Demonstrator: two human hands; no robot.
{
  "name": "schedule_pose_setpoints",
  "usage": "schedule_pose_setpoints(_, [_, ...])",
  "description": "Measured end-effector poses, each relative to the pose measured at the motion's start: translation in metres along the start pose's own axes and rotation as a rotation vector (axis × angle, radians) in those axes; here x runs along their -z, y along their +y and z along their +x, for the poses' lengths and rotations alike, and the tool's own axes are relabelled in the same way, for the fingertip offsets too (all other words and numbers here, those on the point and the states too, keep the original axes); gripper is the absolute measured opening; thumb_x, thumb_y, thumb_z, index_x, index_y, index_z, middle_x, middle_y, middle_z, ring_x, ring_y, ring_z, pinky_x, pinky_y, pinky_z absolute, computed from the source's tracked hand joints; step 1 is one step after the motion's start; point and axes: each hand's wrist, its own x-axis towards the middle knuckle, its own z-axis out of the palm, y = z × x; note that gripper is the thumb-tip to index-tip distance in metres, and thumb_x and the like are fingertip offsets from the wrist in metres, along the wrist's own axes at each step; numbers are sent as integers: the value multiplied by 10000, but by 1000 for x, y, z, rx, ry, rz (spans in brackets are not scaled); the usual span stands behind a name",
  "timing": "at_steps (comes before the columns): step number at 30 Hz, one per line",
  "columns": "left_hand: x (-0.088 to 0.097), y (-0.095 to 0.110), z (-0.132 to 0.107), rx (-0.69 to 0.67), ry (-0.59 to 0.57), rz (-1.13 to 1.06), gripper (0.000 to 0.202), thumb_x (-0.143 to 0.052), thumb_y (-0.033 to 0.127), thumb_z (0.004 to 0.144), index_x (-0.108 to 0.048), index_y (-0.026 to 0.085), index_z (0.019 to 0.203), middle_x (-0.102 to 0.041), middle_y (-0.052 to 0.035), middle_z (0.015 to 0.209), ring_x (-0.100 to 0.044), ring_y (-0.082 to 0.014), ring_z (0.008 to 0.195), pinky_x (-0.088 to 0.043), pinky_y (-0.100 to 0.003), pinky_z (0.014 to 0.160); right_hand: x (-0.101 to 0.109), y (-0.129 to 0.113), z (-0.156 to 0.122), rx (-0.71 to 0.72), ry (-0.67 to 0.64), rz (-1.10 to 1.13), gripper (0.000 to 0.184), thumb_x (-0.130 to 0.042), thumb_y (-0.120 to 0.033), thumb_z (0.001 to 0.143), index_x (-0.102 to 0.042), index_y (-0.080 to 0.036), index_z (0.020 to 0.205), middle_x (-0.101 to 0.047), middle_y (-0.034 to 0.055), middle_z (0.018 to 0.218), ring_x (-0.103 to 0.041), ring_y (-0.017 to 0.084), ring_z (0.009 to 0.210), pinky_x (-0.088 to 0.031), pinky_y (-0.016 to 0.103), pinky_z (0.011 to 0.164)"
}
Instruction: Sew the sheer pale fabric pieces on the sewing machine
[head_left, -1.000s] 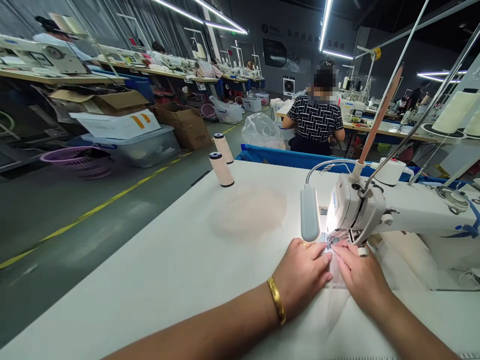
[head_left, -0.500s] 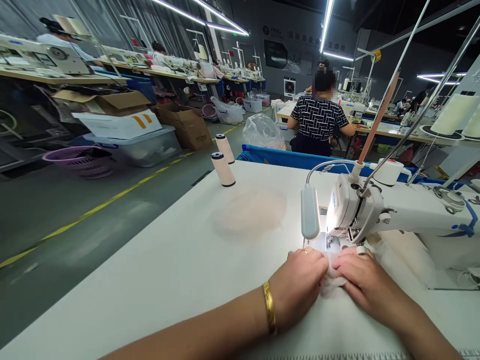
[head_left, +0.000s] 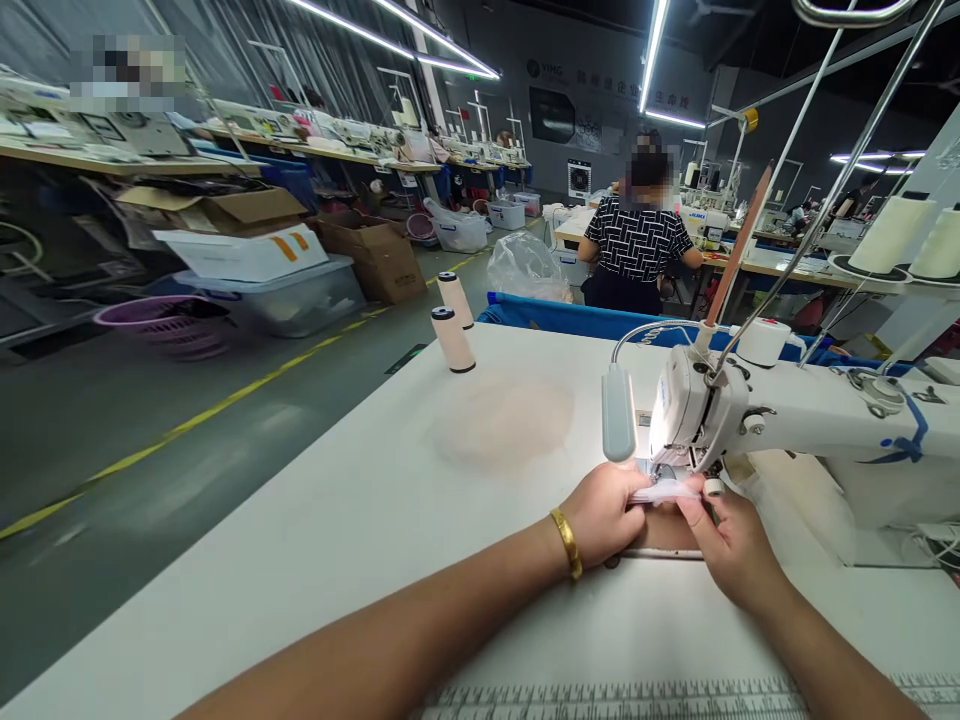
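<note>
Just in front of the needle of a white sewing machine, a small piece of thin white fabric is stretched between my hands. My left hand pinches its left end, thumb over the edge, with a gold bangle on the wrist. At the other end, my right hand grips the fabric between thumb and fingers. Below the fabric shows a brownish strip of the machine bed. A grey lamp on a bent neck lights the needle area. More sheer fabric lies right of the needle, under the machine arm.
Two pale thread cones stand at the table's far left edge. A sheer beige piece lies on the white tabletop. A clear ruler runs along the near edge. Beyond a blue cloth bin sits a co-worker.
Both hands have lifted slightly and shifted toward the needle; the fabric, bunched beneath the fingers before, is now held taut between them. The view has tilted, showing more of the ruler.
</note>
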Motion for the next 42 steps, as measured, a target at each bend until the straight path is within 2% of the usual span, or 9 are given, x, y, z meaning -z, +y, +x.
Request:
schedule_pose_setpoints(4, [0, 0, 1, 54, -36, -132, 208, -652, 119, 732, -540, 166, 563, -542, 15, 723, -542, -120, 627, -426, -218, 564, 1, -1, 0, 32, -21, -2, 332, -443, -396, 1068, -698, -229, 937, -741, 28, 869, -694, 211, 813, -526, 296, 727])
schedule_pose_setpoints(6, [0, 0, -1, 22, -28, -148, 250, -667, 177, 789, -557, 167, 565, -529, 10, 708, -531, -121, 624, -415, -223, 561, 4, -1, -1, 50, -49, -23, 325, -430, -374, 1076, -672, -231, 913, -726, 27, 854, -677, 207, 794, -512, 301, 722])
schedule_pose_setpoints(9, [1, 1, -10, -125, -8, -45, 308, -611, 189, 866, -554, 170, 565, -542, -11, 711, -514, -138, 653, -416, -256, 604, 10, -1, -5, 161, -181, -132, 316, -399, -318, 1092, -618, -232, 880, -691, 26, 821, -634, 205, 762, -479, 322, 725])
schedule_pose_setpoints(11, [0, 3, -20, -208, -19, 70, 250, -628, 165, 855, -602, 174, 606, -588, -29, 754, -527, -159, 700, -429, -288, 655, 14, -2, -8, 275, -305, -212, 304, -393, -274, 1097, -592, -227, 872, -673, 28, 831, -612, 208, 787, -464, 347, 782])
schedule_pose_setpoints(14, [-1, 6, -33, -242, -33, 180, 153, -646, 107, 837, -707, 193, 726, -653, -38, 809, -556, -180, 749, -434, -320, 701, 18, -4, -11, 376, -387, -276, 260, -408, -229, 1096, -590, -218, 910, -667, 36, 885, -597, 213, 841, -444, 387, 888])
schedule_pose_setpoints(25, [-5, 0, -29, -270, 23, 217, 210, -628, 115, 919, -724, 185, 746, -694, -35, 818, -585, -174, 752, -449, -322, 734, 12, 6, -8, 378, -334, -401, 265, -399, -167, 1074, -563, -211, 871, -664, 39, 863, -597, 211, 795, -376, 345, 726])
schedule_pose_setpoints(32, [-10, -13, -18, -305, 74, 271, 195, -602, 78, 879, -686, 180, 736, -682, -30, 827, -551, -174, 723, -409, -313, 702, 4, 20, -7, 392, -208, -409, 240, -395, -139, 1048, -614, -210, 1119, -711, 75, 964, -649, 259, 922, -410, 350, 739])
schedule_pose_setpoints(36, [-8, -16, -10, -290, 22, 201, 188, -600, 150, 917, -675, 185, 748, -657, -35, 820, -558, -179, 736, -426, -303, 696, -3, 21, -5, 359, -185, -410, 175, -457, -185, 1036, -617, -225, 1096, -719, 75, 1037, -651, 265, 939, -444, 347, 766])
schedule_pose_setpoints(42, [4, -18, 3, -70, -131, -27, 304, -522, 221, 1010, -662, 183, 744, -640, -14, 794, -603, -163, 768, -481, -257, 719, -11, 15, 3, 218, -47, -318, 260, -387, -257, 1079, -627, -241, 978, -691, 30, 815, -634, 234, 750, -420, 312, 660])
